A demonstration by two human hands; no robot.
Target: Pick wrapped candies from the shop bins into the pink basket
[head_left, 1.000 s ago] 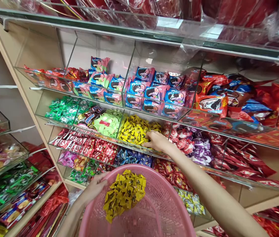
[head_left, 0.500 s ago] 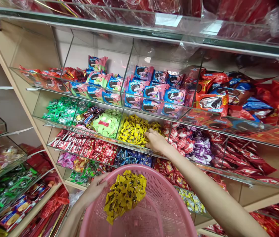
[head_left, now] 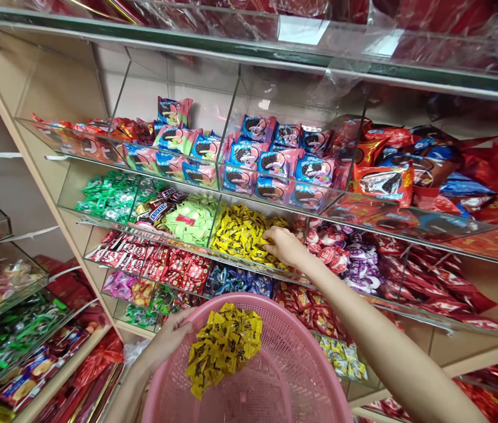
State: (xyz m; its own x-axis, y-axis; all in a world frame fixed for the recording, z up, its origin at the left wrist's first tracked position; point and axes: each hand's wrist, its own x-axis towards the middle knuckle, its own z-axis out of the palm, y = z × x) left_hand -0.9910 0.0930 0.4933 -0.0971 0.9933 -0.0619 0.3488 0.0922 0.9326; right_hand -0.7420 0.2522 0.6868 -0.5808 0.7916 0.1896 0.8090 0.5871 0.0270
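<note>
My left hand (head_left: 173, 332) grips the left rim of a pink plastic basket (head_left: 314, 358); its fingertips are partly out of sight. Inside the basket, toward the left, lies a heap of yellow-wrapped candies (head_left: 224, 346). My right hand (head_left: 284, 245) reaches over the front of a clear shelf compartment filled with more yellow-wrapped candies (head_left: 237, 232). Its fingers are curled and closed on candy at the right side of that pile. How many pieces they hold is hidden.
Beside the yellow pile are pale green packets (head_left: 193, 220) on the left and red-and-white and purple sweets (head_left: 361, 264) on the right. A shelf of blue-and-pink cookie packs (head_left: 244, 154) hangs above. Glass panels and dividers (head_left: 270, 270) edge the compartments.
My right hand has shifted slightly up and to the right within the yellow candies, its fingers more curled. My left hand, the basket and its heap have hardly moved.
</note>
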